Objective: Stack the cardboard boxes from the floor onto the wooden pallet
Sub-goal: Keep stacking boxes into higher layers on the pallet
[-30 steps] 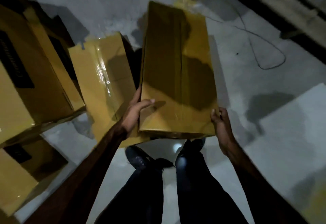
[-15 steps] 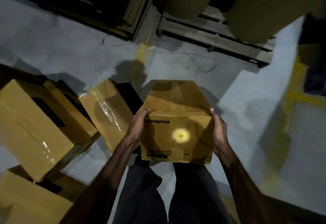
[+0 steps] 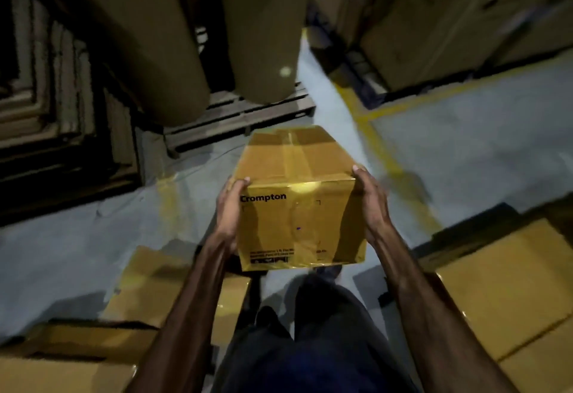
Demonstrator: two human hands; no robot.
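I carry a yellow-brown cardboard box (image 3: 297, 200) marked "Crompton" at waist height, clear of the floor. My left hand (image 3: 231, 210) grips its left side with the thumb over the top edge. My right hand (image 3: 370, 203) grips its right side the same way. Straight ahead on the floor lies a wooden pallet (image 3: 235, 117) bearing two large brown paper rolls (image 3: 155, 36). More cardboard boxes lie on the floor at the lower left (image 3: 148, 284) and at the right (image 3: 508, 284).
A dark stack of pallets (image 3: 62, 98) stands at the left. Tall cartons (image 3: 449, 20) on another pallet fill the upper right. Yellow lines (image 3: 397, 157) mark the grey concrete floor. My legs and shoes show below the box.
The box went from lying long and flat in front of me to being held up with its printed end facing me. My view swung up and right, bringing the pallet with rolls closer.
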